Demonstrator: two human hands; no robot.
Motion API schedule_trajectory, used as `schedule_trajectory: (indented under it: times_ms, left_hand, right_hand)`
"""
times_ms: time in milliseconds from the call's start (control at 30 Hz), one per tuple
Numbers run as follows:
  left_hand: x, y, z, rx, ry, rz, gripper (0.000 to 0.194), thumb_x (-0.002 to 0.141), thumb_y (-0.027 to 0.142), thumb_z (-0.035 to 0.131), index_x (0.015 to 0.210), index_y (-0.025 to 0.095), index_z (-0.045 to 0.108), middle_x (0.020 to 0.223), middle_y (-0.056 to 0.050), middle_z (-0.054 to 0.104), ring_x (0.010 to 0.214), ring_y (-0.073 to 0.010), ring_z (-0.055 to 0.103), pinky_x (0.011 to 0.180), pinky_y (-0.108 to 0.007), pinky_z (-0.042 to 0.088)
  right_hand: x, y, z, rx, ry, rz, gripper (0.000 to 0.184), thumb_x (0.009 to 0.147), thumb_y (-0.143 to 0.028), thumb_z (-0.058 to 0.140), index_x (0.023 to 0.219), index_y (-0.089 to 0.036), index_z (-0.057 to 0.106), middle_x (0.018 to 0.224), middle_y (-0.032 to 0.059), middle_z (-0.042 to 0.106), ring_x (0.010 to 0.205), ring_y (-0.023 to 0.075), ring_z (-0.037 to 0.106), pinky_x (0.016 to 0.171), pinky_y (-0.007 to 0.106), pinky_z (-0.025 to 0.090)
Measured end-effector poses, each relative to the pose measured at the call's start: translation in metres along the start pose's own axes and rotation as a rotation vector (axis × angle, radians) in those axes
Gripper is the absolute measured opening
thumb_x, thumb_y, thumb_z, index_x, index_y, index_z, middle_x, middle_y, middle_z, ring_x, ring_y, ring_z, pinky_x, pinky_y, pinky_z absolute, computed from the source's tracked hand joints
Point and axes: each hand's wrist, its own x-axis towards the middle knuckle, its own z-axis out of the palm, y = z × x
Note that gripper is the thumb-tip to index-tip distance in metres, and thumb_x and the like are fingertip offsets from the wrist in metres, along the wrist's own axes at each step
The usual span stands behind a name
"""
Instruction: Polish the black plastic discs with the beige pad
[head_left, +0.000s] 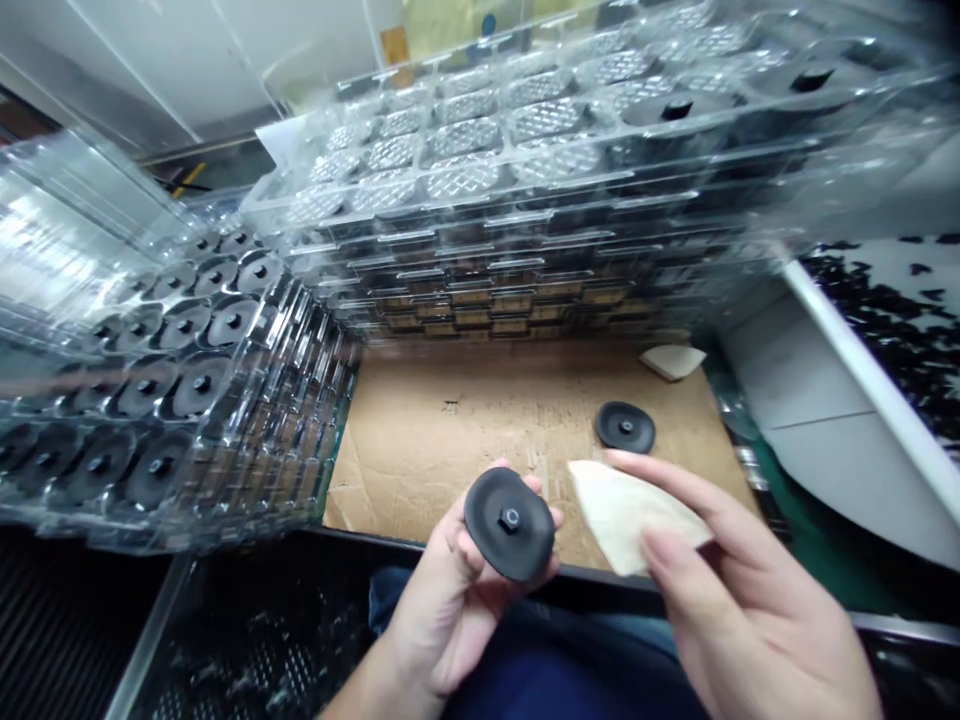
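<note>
My left hand [450,590] grips a round black rubber disc [510,522] with a small hub in its middle, held face up above the front edge of the cardboard sheet [450,420]. My right hand [720,590] pinches a folded cream cloth pad [619,510] between thumb and fingers, just right of the disc and not touching it. A second black disc [625,427] lies flat on the cardboard beyond my right hand.
Stacked clear plastic trays [487,210] rise behind the cardboard, the top one mostly with empty pockets. To the left, more clear trays [150,380] hold several black discs. Another cream pad [673,361] lies at the back right. A white bin [862,390] with small black parts stands at right.
</note>
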Motion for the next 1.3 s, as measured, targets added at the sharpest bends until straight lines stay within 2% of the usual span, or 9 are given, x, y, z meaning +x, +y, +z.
schedule_trajectory:
  times_ms: [133,233,333,433,600,800,967,1133,1300]
  left_hand:
    - [0.000,-0.001,-0.002,0.091,0.113,0.023,0.043,0.063,0.025,0.076,0.104,0.023,0.066,0.099,-0.004,0.070,0.094,-0.0176,0.062,0.082,-0.023,0.047]
    - [0.000,0.000,-0.003,0.101,0.175,0.065,0.038,0.063,0.022,0.076,0.100,0.025,0.067,0.094,-0.001,0.071,0.092,-0.0163,0.062,0.074,-0.020,0.048]
    - [-0.001,0.001,-0.001,0.070,0.157,0.034,0.034,0.062,0.026,0.077,0.095,0.023,0.070,0.076,0.000,0.071,0.080,-0.0119,0.064,0.071,-0.017,0.047]
    - [-0.004,0.003,-0.003,0.069,0.124,0.020,0.045,0.055,0.029,0.081,0.099,0.024,0.069,0.091,-0.003,0.073,0.088,-0.0148,0.064,0.083,-0.021,0.047]
    - [-0.003,0.008,-0.011,0.051,0.071,0.004,0.054,0.045,0.030,0.085,0.097,0.023,0.069,0.101,-0.004,0.071,0.091,-0.0160,0.064,0.081,-0.021,0.048]
    - [-0.005,0.012,0.000,-0.004,0.004,-0.068,0.056,0.049,0.032,0.083,0.101,0.020,0.066,0.090,-0.006,0.071,0.083,-0.0174,0.066,0.076,-0.024,0.051]
    - [-0.005,0.014,-0.002,-0.045,0.015,-0.070,0.055,0.055,0.034,0.079,0.105,0.020,0.064,0.110,-0.009,0.067,0.097,-0.0275,0.064,0.079,-0.031,0.054]
    - [0.002,0.015,-0.010,-0.084,0.108,-0.024,0.057,0.067,0.031,0.072,0.119,0.017,0.054,0.113,-0.012,0.066,0.107,-0.0284,0.060,0.088,-0.031,0.051]
    - [0.005,0.015,-0.007,-0.090,0.166,-0.001,0.065,0.072,0.027,0.067,0.131,0.017,0.041,0.119,-0.015,0.062,0.108,-0.0281,0.059,0.088,-0.030,0.051]
  right_hand:
    - [0.016,-0.028,0.011,-0.103,-0.193,-0.317,0.027,0.086,-0.012,0.043,0.107,-0.017,0.057,0.089,0.0060,0.067,0.073,0.0179,0.061,0.066,0.030,0.049]
    - [0.023,-0.032,0.017,-0.165,-0.382,-0.323,0.028,0.086,-0.010,0.038,0.095,-0.018,0.063,0.081,0.0035,0.068,0.065,0.0161,0.059,0.062,0.030,0.046]
    - [0.024,-0.033,0.023,-0.149,-0.250,-0.353,0.029,0.086,-0.010,0.038,0.105,-0.013,0.061,0.084,0.0073,0.067,0.069,0.0184,0.058,0.065,0.033,0.046]
    - [0.021,-0.031,0.018,-0.032,-0.279,-0.384,0.029,0.087,-0.009,0.041,0.109,-0.013,0.058,0.090,0.0065,0.067,0.075,0.0169,0.059,0.069,0.031,0.047]
    - [0.016,-0.017,-0.011,-0.116,-0.500,-0.255,0.024,0.086,-0.012,0.044,0.101,-0.023,0.059,0.086,-0.0007,0.069,0.069,0.0136,0.061,0.063,0.026,0.047]
    - [0.021,-0.004,-0.013,-0.180,-0.303,-0.306,0.033,0.087,-0.010,0.043,0.115,-0.024,0.057,0.085,0.0027,0.066,0.071,0.0164,0.059,0.065,0.031,0.045]
    - [0.023,0.037,-0.001,-0.008,-0.162,0.050,0.019,0.088,-0.026,0.051,0.102,-0.026,0.063,0.100,0.0041,0.064,0.091,0.0187,0.061,0.075,0.030,0.051]
    - [-0.005,0.087,0.013,-0.059,-0.286,0.121,0.023,0.087,-0.026,0.048,0.093,-0.023,0.070,0.090,0.0052,0.064,0.086,0.0184,0.065,0.070,0.029,0.055]
    - [-0.046,0.097,0.019,-0.137,-0.306,0.150,0.030,0.081,-0.030,0.058,0.108,-0.020,0.064,0.101,0.0080,0.058,0.078,0.0166,0.065,0.065,0.027,0.055]
